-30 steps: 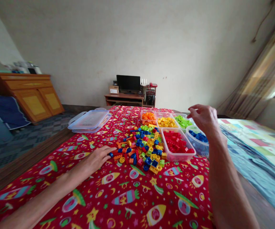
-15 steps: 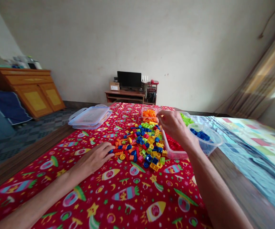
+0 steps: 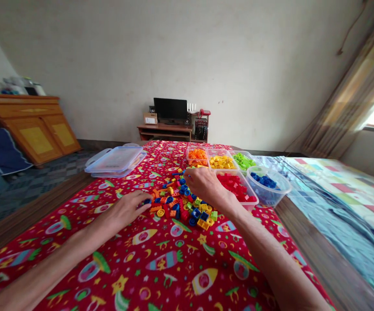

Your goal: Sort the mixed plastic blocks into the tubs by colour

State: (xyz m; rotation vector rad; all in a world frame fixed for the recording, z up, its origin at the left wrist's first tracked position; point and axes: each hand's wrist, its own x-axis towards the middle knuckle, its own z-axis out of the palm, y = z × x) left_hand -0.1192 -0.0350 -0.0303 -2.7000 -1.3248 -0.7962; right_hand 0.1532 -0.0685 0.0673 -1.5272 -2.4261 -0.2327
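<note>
A heap of small plastic bricks in blue, red, yellow, orange and green lies on a red patterned cloth. My left hand rests flat at the heap's left edge, its fingertips touching a blue brick. My right hand reaches down onto the far side of the heap with its fingers curled among the bricks; what they hold is hidden. Behind the heap stand clear tubs of orange bricks, yellow bricks, green bricks, red bricks and a round tub of blue bricks.
Stacked clear lids lie at the table's far left. A patchwork blanket covers the surface to the right. A wooden cabinet stands at left, and a low desk with a monitor stands against the far wall.
My right hand came from above the blue tub leftward and down onto the brick heap. My left hand stayed at the heap's left edge.
</note>
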